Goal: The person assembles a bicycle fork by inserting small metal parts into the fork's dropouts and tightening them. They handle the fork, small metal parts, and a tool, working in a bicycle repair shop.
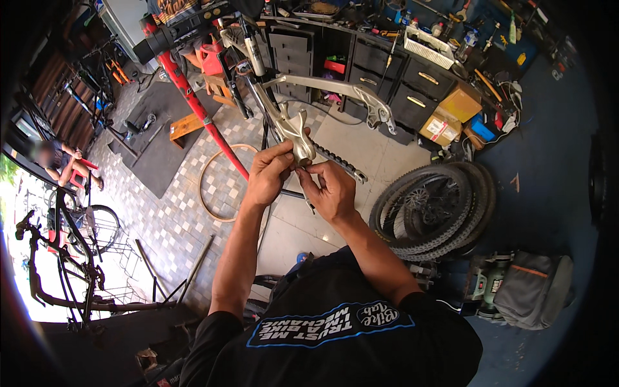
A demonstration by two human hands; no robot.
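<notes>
A bare silver bicycle frame [291, 124] hangs in front of me, with a shock absorber [255, 57] on its far part. One silver arm [335, 85] of it reaches out to the right. My left hand [271, 169] is closed, thumb and fingers gripping the lower end of the frame by its rounded shell. Just right of it, my right hand [330, 192] is closed in a pinch against the same end. Whatever lies between its fingertips is too small and covered to make out.
A red stand post [201, 111] slants down on the left. Stacked bicycle wheels [431, 209] lie at right, near a grey bag [530, 289]. Behind stands a black drawer bench [373, 68] with tools and boxes. A rim [213, 187] rests on the floor; a person [59, 160] sits far left.
</notes>
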